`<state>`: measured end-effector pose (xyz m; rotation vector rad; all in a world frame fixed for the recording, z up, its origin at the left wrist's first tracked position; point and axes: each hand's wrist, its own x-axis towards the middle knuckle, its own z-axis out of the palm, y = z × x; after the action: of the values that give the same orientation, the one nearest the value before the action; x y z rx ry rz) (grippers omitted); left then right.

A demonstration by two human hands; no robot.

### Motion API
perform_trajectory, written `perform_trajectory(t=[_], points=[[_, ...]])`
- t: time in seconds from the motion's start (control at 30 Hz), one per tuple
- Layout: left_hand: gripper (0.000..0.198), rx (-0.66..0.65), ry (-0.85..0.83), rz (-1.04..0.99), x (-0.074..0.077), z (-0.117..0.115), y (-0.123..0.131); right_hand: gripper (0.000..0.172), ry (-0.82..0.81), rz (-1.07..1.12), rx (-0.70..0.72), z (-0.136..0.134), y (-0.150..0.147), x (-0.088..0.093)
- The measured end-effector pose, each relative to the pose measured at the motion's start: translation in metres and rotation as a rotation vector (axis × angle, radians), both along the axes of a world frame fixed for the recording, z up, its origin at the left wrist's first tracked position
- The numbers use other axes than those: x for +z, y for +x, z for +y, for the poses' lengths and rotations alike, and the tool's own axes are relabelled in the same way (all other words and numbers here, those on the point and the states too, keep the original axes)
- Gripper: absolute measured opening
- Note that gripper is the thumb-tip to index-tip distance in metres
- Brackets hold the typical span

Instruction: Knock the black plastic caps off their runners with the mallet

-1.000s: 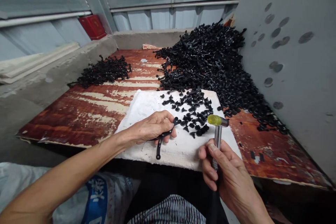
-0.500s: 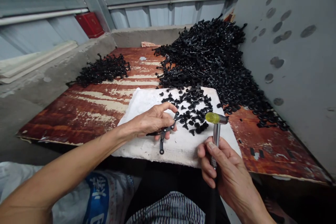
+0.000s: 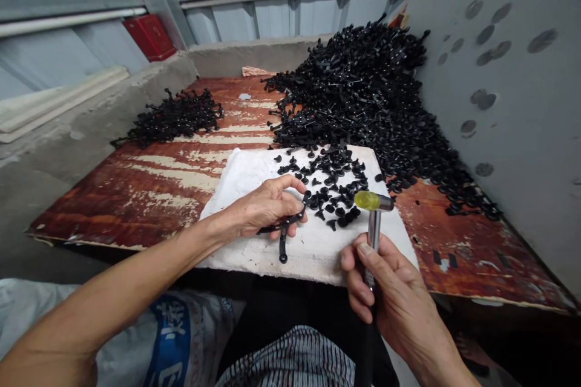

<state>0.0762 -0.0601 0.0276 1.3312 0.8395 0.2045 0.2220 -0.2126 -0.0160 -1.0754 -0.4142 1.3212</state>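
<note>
Partly, the black linkage (image 3: pixel 283 244) juts below the left grip (image 3: pixel 272 205).

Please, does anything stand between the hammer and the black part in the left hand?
Nothing visible above the white pad; only small black pieces lie on it, between hammer and black part. The left hand partly covers the part.

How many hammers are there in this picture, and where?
1: the hammer, held head-up in the right hand, near the right side of the white pad. Others could be hidden under the heaps.
</note>
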Motion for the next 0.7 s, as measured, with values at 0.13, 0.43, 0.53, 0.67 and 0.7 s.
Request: perform_trajectory(t=[0.13,0.43,0.53,0.67,0.7], points=[[0.030,0.001,-0.003,-0.003,0.0004,-0.0007,0.0008,0.033,-0.001,0.004,0.002,-0.0004,-0.0004,-0.0011],[0.030,0.006,-0.001,0.010,0.0003,-0.0010,0.0025,0.035,-0.002,-0.008,0.008,0.0007,0.0001,-0.0012],[0.028,0.005,0.005,0.022,0.0009,-0.0008,0.0027,0.034,-0.002,-0.012,0.010,0.0000,-0.0013,-0.0015],[0.028,0.009,0.022,0.054,0.0024,-0.0007,0.0039,0.032,-0.005,-0.090,0.028,-0.0027,0.0007,-0.0017],[0.028,0.015,0.025,0.074,0.0029,-0.0007,0.0046,0.032,-0.009,-0.140,0.044,-0.0035,0.0028,-0.0011]])
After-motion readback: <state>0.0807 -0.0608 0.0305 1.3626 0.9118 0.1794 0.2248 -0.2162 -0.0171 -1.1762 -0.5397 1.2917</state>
